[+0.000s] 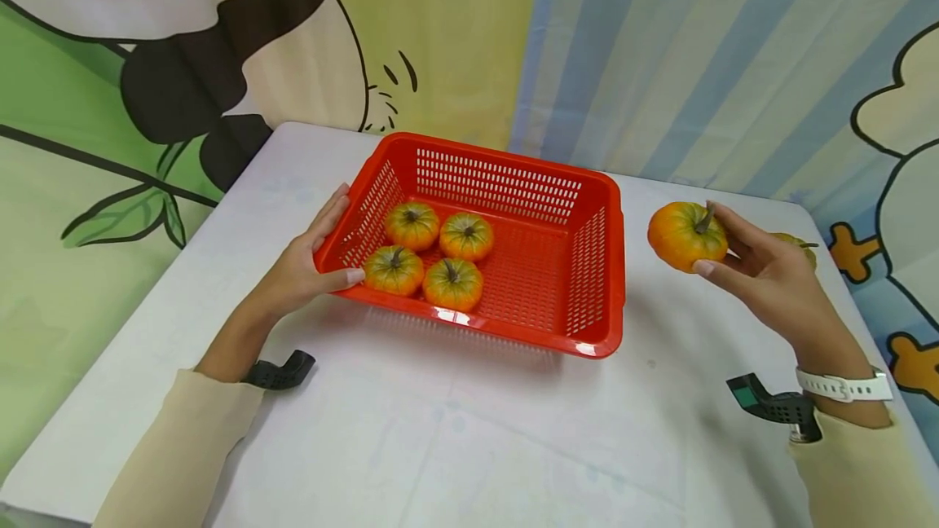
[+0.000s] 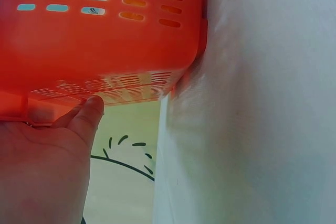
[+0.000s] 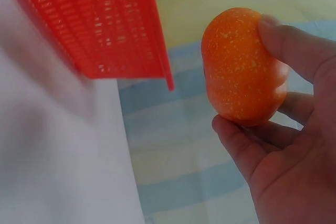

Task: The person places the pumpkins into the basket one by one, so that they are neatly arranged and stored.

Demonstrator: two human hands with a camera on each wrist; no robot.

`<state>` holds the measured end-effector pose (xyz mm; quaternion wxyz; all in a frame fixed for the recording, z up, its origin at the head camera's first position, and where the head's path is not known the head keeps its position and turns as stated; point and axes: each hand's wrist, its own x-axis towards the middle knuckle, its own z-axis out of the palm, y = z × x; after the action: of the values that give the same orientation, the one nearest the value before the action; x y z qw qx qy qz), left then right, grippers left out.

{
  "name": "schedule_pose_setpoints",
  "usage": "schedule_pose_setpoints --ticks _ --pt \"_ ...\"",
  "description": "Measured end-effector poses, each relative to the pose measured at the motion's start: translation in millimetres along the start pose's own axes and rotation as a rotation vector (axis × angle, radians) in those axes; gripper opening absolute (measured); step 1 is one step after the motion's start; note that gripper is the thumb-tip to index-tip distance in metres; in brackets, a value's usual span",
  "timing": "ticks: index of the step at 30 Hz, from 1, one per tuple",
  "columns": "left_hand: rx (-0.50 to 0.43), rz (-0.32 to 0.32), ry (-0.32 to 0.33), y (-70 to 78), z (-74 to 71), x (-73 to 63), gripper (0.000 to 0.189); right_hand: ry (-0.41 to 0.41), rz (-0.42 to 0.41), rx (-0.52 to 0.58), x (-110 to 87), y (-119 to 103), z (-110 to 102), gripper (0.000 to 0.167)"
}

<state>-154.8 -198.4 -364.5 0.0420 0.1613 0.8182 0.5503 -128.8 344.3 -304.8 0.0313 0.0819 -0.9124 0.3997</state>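
In the head view, a small orange-and-green pumpkin (image 1: 681, 236) is held above the table, to the right of the red plastic basket (image 1: 469, 323). My right hand (image 1: 770, 279) pinches it between thumb and fingers. The right wrist view shows the smooth orange underside of this pumpkin (image 3: 242, 69) between the fingertips. At the basket's near left corner, my left hand (image 1: 308, 255) holds the rim, thumb over the edge and fingers along the outer left wall. Several similar pumpkins (image 1: 467, 236) lie together in the basket's left half.
Another pumpkin (image 1: 801, 244) sits on the white table (image 1: 440, 438) at the right, partly hidden behind my right hand. Printed cloth curtains (image 1: 631, 55) hang behind the table's far edge and along both sides.
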Motion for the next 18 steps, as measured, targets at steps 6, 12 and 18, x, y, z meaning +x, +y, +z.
schedule_pose_setpoints --ticks 6,12,18 --pt "-0.006 0.007 0.004 0.6 0.3 1.7 0.097 -0.030 -0.031 0.011 8.7 -19.5 6.5 0.076" --pt "-0.010 0.007 0.001 0.2 0.2 1.2 0.097 -0.080 -0.085 0.058 18.6 -33.4 13.3 0.078" --pt "-0.005 0.007 0.002 -0.7 -0.4 0.7 0.097 -0.126 -0.133 0.096 30.1 -50.5 18.2 0.076"
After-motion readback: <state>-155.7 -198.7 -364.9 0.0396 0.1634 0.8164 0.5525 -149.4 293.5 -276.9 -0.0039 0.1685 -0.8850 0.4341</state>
